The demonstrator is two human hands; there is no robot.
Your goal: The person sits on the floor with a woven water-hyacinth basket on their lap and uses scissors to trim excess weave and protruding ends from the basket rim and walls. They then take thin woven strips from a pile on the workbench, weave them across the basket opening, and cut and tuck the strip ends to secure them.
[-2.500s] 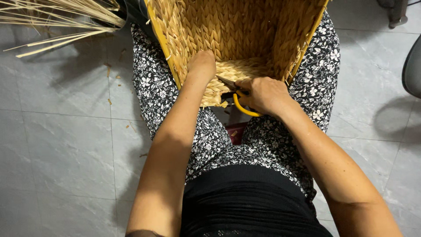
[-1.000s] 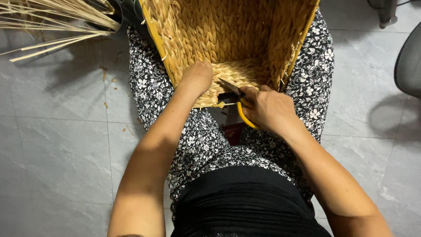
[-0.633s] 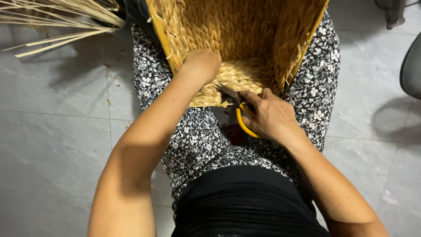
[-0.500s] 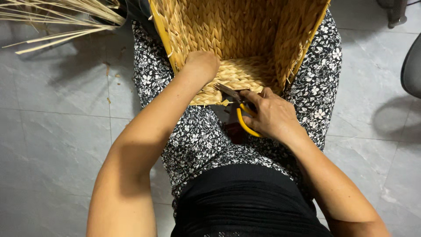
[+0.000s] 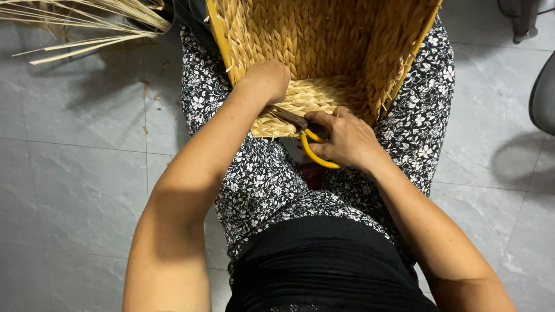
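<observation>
From the left: loose straw stalks (image 5: 87, 26) on the grey tiled floor (image 5: 75, 173). My left hand (image 5: 266, 81) curls closed over the near edge of the woven basket (image 5: 324, 52), which lies tipped on my floral-trousered lap (image 5: 254, 185). My right hand (image 5: 344, 138), wrist bent inward, grips the yellow-handled scissors (image 5: 303, 136), blades angled under the left knuckles. I judge the risk to be a nicked finger or a cut structural strand, because blade and weave sit so close.
</observation>
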